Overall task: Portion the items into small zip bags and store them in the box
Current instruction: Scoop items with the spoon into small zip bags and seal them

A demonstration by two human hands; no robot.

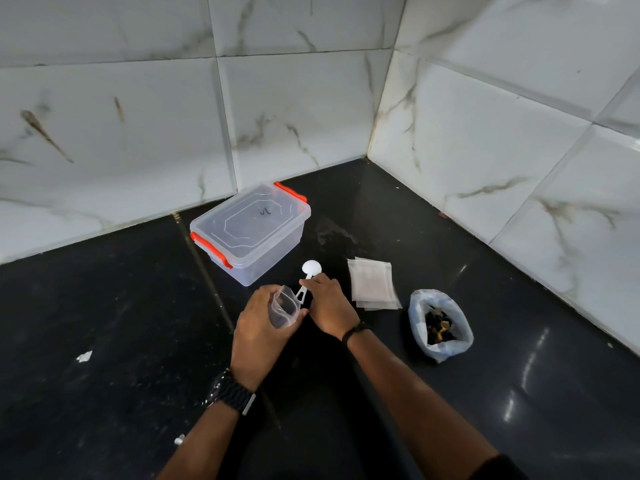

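At a black counter w/ marble-tiled walls, your left hand (258, 322) grips a small zip bag (284, 306), mouth held open, while your right hand (327, 306) pinches the handle of a white scoop (309, 273) just beside it. The lidded clear box (251, 232) (orange latches) sits just beyond both hands. A stack of empty bags (373, 284) lies right of your right hand; the blue sack of items (439, 323) stands further right, well apart from the box.

Left hand (258, 327) holds zip bag (283, 306); right hand (329, 303) grips spoon (308, 275)
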